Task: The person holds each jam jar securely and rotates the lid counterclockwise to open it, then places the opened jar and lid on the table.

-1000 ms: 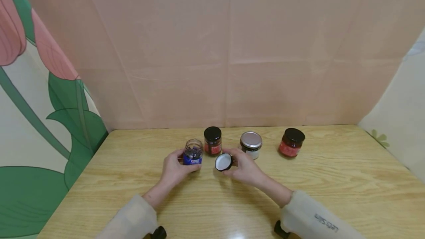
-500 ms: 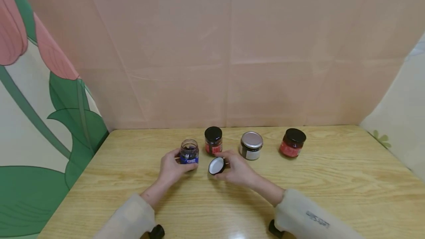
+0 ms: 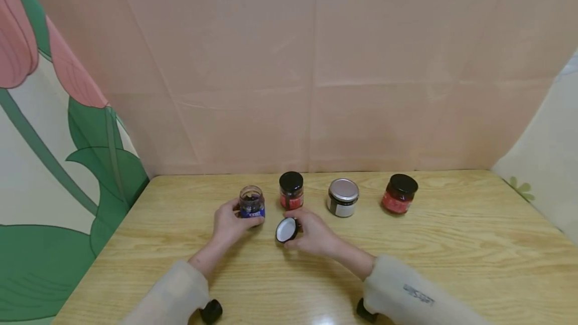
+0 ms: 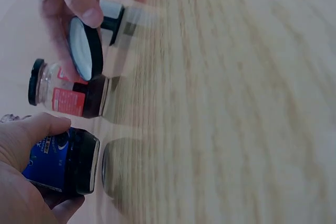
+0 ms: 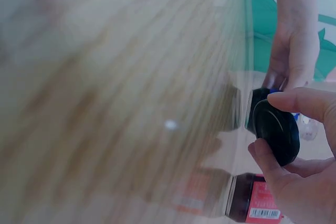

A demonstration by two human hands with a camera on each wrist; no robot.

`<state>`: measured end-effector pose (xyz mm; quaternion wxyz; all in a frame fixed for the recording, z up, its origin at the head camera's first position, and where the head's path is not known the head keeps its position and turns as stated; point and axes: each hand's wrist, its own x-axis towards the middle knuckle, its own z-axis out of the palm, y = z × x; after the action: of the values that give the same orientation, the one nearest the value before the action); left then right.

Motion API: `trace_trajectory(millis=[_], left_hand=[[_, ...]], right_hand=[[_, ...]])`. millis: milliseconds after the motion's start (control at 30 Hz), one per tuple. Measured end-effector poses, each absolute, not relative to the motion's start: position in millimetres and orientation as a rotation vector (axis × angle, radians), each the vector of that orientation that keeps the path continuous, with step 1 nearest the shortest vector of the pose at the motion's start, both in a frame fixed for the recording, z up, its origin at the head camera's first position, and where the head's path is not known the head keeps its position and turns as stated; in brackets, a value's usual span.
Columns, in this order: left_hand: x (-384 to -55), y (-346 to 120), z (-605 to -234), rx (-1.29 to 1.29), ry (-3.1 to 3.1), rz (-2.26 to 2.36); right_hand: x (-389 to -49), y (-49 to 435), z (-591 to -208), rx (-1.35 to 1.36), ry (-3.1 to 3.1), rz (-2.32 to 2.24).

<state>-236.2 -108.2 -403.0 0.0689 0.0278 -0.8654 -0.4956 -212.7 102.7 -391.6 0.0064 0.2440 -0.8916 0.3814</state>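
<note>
My left hand (image 3: 228,224) grips a glass jar (image 3: 252,204) with a blue label, uncapped and partly filled with something dark. In the left wrist view the base of this blue-labelled jar (image 4: 63,158) shows just off the tabletop, its shadow beside it. To the right, my right hand (image 3: 313,234) pinches a black lid (image 3: 286,229) by its rim, tilted so its white inside faces left. The right wrist view shows the top of the lid (image 5: 276,131) between thumb and fingers. Behind the lid stands a capped jar with a red label (image 3: 291,192).
A jar with a silver lid and white label (image 3: 343,198) stands right of centre. Farther right is another black-lidded, red-labelled jar (image 3: 399,194). The wooden table (image 3: 429,265) ends at a pinkish backdrop (image 3: 311,89). A flower-patterned cloth (image 3: 99,154) hangs at the left.
Both hands have moved left, the left one with the blue-labelled jar, the right one with the black lid. The silver-lidded jar has come fully into sight. The other jars stand still.
</note>
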Motion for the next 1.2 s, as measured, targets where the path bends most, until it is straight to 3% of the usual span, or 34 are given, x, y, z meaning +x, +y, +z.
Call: trace_trajectory(millis=[600, 1200], left_hand=[[-251, -113, -405, 0.100, -2.575, -1.455], [-261, -120, -410, 0.134, -2.556, -1.462]], right_hand=[[-213, 74, -394, 0.855, -2.803, 1.207], [-218, 55, -396, 0.775, -2.900, 1.137]])
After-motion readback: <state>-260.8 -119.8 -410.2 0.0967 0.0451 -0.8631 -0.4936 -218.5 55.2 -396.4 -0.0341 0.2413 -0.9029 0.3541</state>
